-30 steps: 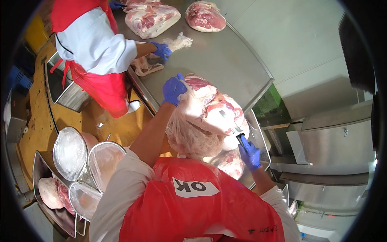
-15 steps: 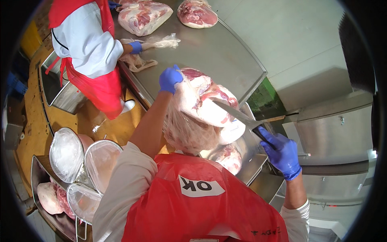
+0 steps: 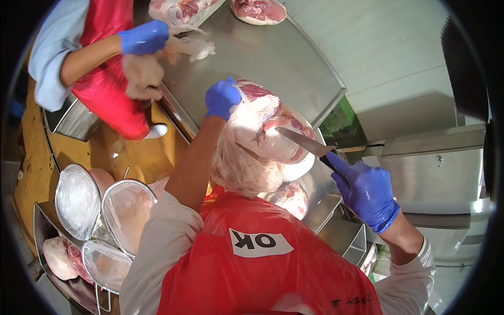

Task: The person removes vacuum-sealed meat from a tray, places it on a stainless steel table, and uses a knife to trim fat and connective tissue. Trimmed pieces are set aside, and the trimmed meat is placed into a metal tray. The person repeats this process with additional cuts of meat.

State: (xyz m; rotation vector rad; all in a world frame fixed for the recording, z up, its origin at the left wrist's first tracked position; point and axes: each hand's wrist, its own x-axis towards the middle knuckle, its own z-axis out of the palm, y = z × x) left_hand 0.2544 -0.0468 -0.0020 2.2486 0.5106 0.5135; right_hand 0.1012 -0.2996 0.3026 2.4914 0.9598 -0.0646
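My left hand (image 3: pixel 223 97), in a blue glove, is closed on the clear plastic bag (image 3: pixel 244 168) at the upper left of a large pale-and-red piece of meat (image 3: pixel 286 147), with crumpled plastic hanging below. My gloved right hand (image 3: pixel 362 189), to the right of the meat, is closed round the black handle of a knife (image 3: pixel 302 139), its long blade reaching left across the meat's upper surface. Another piece of meat (image 3: pixel 291 199) lies below it in a metal tray (image 3: pixel 325 205).
A co-worker (image 3: pixel 94 79) at upper left holds crumpled plastic beside the metal table (image 3: pixel 325 63), which bears two more pieces of meat (image 3: pixel 257 10). At lower left, several lined containers (image 3: pixel 76 202) stand by a metal bin (image 3: pixel 44 215) holding meat. Metal units (image 3: pixel 436 184) line the right wall.
My right hand first moved right and down, then rose slightly, knife still held. My left hand shifted slightly left and up. The co-worker's gloved hand moved left and up with the plastic.
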